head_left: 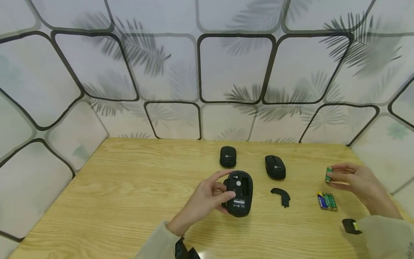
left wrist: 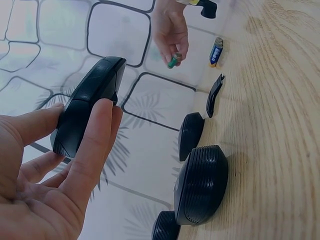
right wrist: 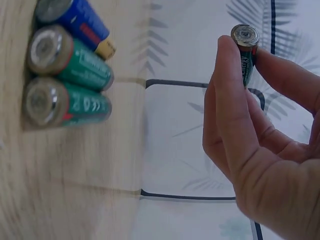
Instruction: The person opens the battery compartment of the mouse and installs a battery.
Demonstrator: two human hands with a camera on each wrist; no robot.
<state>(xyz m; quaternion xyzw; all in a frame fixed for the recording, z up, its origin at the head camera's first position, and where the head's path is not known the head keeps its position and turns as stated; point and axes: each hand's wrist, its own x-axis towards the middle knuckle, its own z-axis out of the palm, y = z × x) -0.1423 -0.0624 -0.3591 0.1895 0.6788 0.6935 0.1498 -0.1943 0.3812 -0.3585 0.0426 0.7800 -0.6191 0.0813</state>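
Item 1. Computer mouse (head_left: 240,196), black, underside turned to the head camera, raised above the table (head_left: 113,201). Left grip (head_left: 203,201): thumb across the underside, fingers along the far edge, the mouse pinched between.

Item 2. Compartment (head_left: 245,186) in that underside: a dark, narrow slot, seemingly unfilled, long axis close to upright in the head view, leading off the thumb's tip.

Item 3. Battery (head_left: 329,175), green, small. Right grip (head_left: 360,182): narrow, battery pinched at the fingertips. Long axis also near upright in the head view, one flat end exposed to the right wrist camera.

Relation of note: battery lies well to the right of the compartment, the two axes roughly parallel; the gap, by judgement, is chiefly sideways, with little turning needed. Polarity cannot be told.

Item 4. Row of three batteries (head_left: 329,202), one blue, two green, on the table just below the right grip.

Item 5. Curved black piece (head_left: 283,197), flat between the hands, nearer the left.
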